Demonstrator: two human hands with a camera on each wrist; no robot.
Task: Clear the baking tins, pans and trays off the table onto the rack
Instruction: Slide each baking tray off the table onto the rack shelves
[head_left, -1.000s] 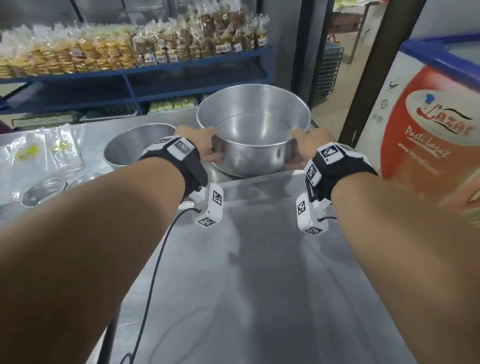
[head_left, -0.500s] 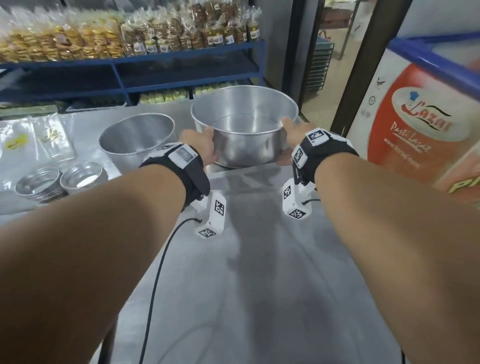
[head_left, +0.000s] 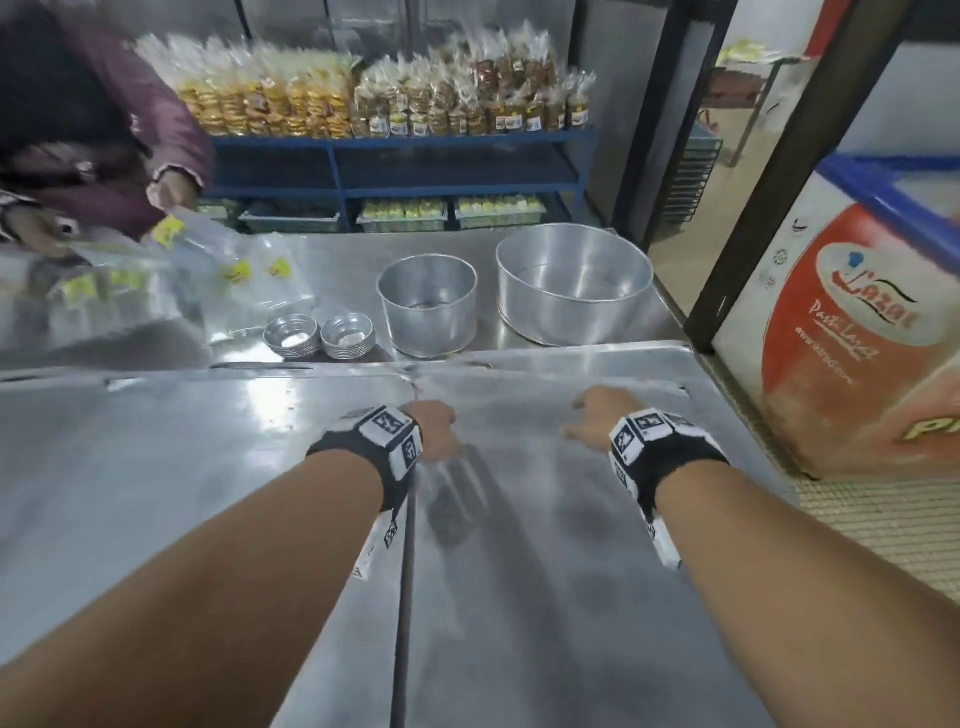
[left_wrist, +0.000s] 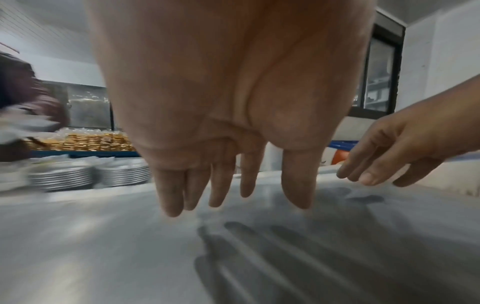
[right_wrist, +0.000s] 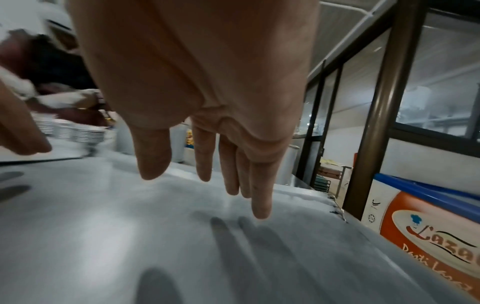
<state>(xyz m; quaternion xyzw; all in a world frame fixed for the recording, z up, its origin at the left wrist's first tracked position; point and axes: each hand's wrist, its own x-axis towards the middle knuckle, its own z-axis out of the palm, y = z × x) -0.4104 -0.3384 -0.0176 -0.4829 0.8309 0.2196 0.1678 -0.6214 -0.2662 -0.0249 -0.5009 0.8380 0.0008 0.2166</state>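
Both bare forearms reach forward side by side, black wristbands with white marker blocks on each wrist. Left hand palm down, fingers straight and slightly spread, pointing downward, holding nothing. Right hand level with it and well apart, also palm down, fingers extended and loosely together, thumb set apart, empty. Wrist views show both hands hovering just above surface, shadows of fingers below; contact cannot be told.

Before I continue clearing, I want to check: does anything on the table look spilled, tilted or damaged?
Nothing stands out. The large round pan, the smaller pan and two stacks of small tins stand upright on the steel table. Both hands, left and right, are empty.
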